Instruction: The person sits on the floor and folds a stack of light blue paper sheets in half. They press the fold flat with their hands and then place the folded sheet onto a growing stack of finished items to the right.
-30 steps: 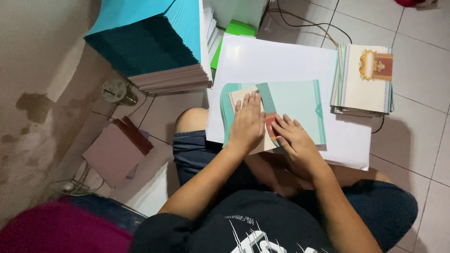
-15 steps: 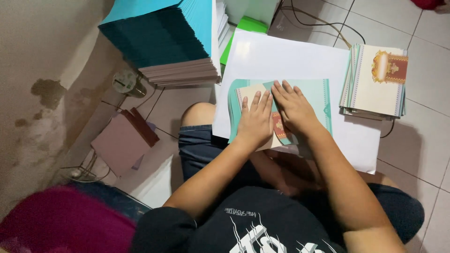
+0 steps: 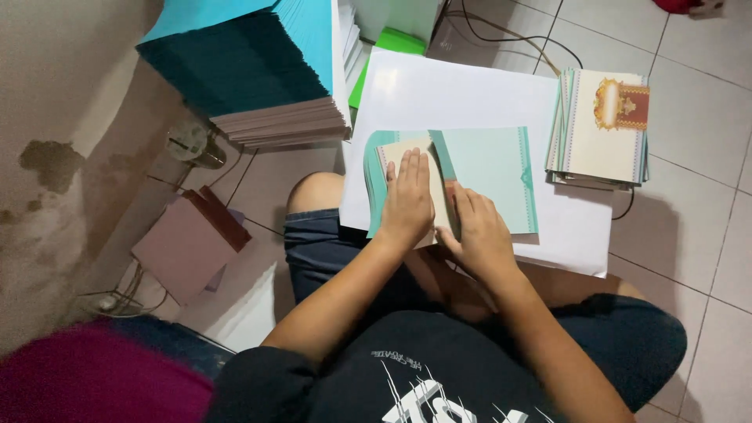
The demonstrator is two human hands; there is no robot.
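Observation:
A pale teal card (image 3: 489,176) lies open on a white board (image 3: 462,98) resting over my lap. A cream flap (image 3: 419,153) is folded over its left part. My left hand (image 3: 407,200) lies flat, palm down, on that cream flap, fingers together. Beside it, my right hand (image 3: 478,231) presses flat along the card's centre fold. Neither hand grips anything.
A tall stack of teal sheets (image 3: 251,63) stands at the upper left. A pile of cream cards with a gold-and-red emblem (image 3: 603,125) sits at the right on the tiled floor. A green sheet (image 3: 388,43), cables (image 3: 501,35) and a maroon card (image 3: 188,243) lie around.
My right hand slid from the card's middle up and then back down along the fold. The left hand stayed flat on the cream flap.

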